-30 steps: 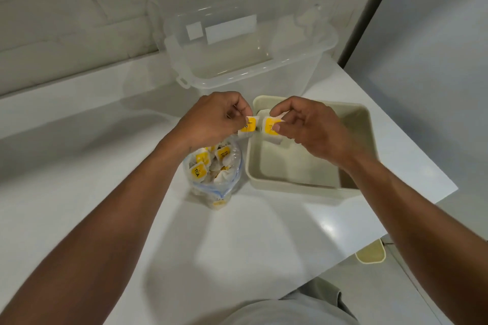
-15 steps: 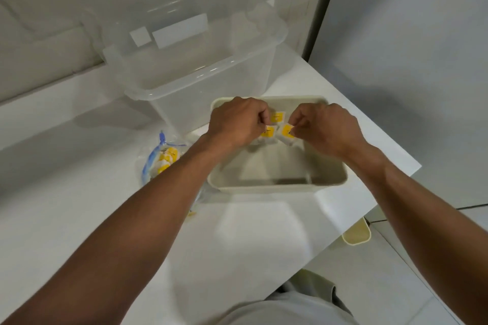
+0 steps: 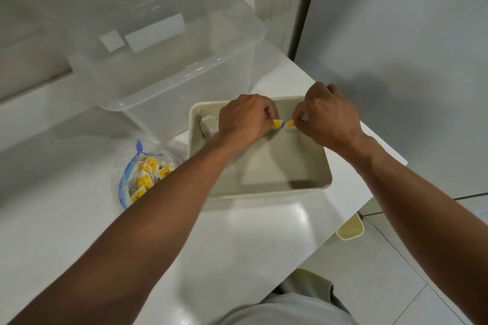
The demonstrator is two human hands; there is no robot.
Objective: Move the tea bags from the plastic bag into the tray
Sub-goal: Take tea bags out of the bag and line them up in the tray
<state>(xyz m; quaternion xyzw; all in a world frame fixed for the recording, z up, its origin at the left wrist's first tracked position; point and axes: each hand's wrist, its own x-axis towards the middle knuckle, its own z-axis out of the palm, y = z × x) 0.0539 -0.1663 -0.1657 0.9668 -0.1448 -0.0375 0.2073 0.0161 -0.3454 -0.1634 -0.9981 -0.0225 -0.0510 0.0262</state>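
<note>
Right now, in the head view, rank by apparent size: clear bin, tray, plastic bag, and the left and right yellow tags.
1. clear bin
2. tray
3. plastic bag
4. left tag and right tag: they look alike and fingers partly hide both, so they stay unranked.

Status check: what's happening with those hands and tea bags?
Left hand and right hand each pinch a yellow tag over the tray. One tea bag lies inside; more in the plastic bag. Nothing blocking.
</note>
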